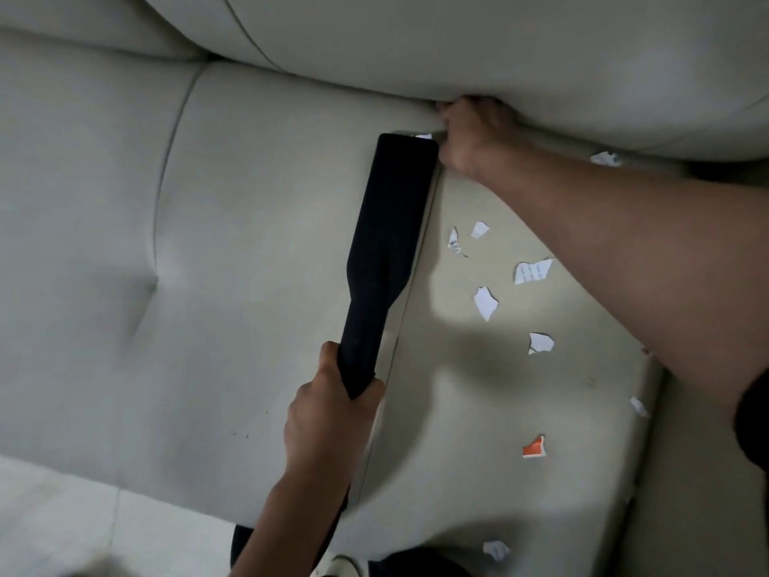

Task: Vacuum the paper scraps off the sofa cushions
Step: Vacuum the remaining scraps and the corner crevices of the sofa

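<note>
- The left seat cushion (249, 243) shows no scraps, so you can count that part as done.
- Your left hand (328, 414) is wrapped round the narrow end of the black vacuum nozzle (387, 243) and holds it.
- The nozzle lies along the seam between the two seat cushions. Its wide mouth points at the back crease, where a hidden scrap (423, 136) peeks out right at the tip.
- Your right hand (470, 135) is pushed in under the edge of the back cushion (541, 56), just beside the nozzle mouth. Its fingertips are hidden, so I cannot tell whether they grip or only press.
- The right seat cushion (478, 410) holds most of what is left:
  - several white scraps (532, 270) scattered over its middle
  - a far scrap (605, 159) by the back crease
  - an orange scrap (534, 447) nearer you
- A low scrap (495, 549) sits at the front; whether it is on cushion or floor is unclear.
- No bin or box shows. The vacuum's body is out of view, so you cannot check what it has collected.
</note>
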